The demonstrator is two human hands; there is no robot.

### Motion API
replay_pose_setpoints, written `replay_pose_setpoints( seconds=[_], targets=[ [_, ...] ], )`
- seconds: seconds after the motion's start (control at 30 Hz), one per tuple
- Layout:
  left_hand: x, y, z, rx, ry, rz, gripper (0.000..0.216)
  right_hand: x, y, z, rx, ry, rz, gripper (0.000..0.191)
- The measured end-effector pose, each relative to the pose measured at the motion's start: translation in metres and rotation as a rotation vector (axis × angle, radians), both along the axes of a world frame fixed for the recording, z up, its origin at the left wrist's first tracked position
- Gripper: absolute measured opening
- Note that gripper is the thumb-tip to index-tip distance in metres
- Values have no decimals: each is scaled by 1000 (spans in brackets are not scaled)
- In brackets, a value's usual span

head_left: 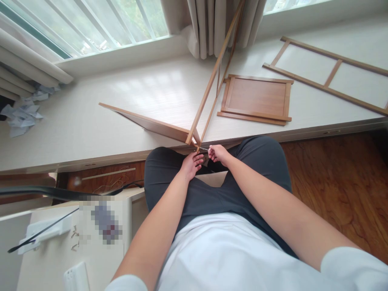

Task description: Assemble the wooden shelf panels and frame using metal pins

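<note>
My right hand [218, 154] is closed in a pinch on a thin metal rod [205, 149], which points left to the lower end of a wooden frame. That tall wooden frame [209, 83] leans up from the ledge's front edge toward the curtain. A wooden panel [151, 123] stands on edge and meets the frame near its lower corner. Just below this corner is my left hand [192, 165], its fingers apart and slightly bent. Whether its fingertips touch the wood I cannot tell.
On the white ledge [145, 85] lie stacked wooden panels [257, 99] and a ladder-like wooden frame [332, 72]. Crumpled paper [24, 115] is at far left. A side table [104, 266] holds small screws [74, 238], a white power strip [75, 277] and a blurred-out item.
</note>
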State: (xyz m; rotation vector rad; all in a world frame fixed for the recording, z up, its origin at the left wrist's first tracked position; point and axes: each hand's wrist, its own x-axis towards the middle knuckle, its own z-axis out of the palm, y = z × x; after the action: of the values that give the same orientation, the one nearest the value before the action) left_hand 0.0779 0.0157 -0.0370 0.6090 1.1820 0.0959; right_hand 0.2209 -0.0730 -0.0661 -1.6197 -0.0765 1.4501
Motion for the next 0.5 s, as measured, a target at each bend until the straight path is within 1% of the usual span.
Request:
replay_pose_setpoints(
  seconds=[0.23,0.5],
  targets=[
    [1,-1,3,-3,11,10,17,0,0,0,-18,2,16,42],
    [-1,0,-4,6,2,4,18,-1,-1,2,-32,3,27,41]
  ],
)
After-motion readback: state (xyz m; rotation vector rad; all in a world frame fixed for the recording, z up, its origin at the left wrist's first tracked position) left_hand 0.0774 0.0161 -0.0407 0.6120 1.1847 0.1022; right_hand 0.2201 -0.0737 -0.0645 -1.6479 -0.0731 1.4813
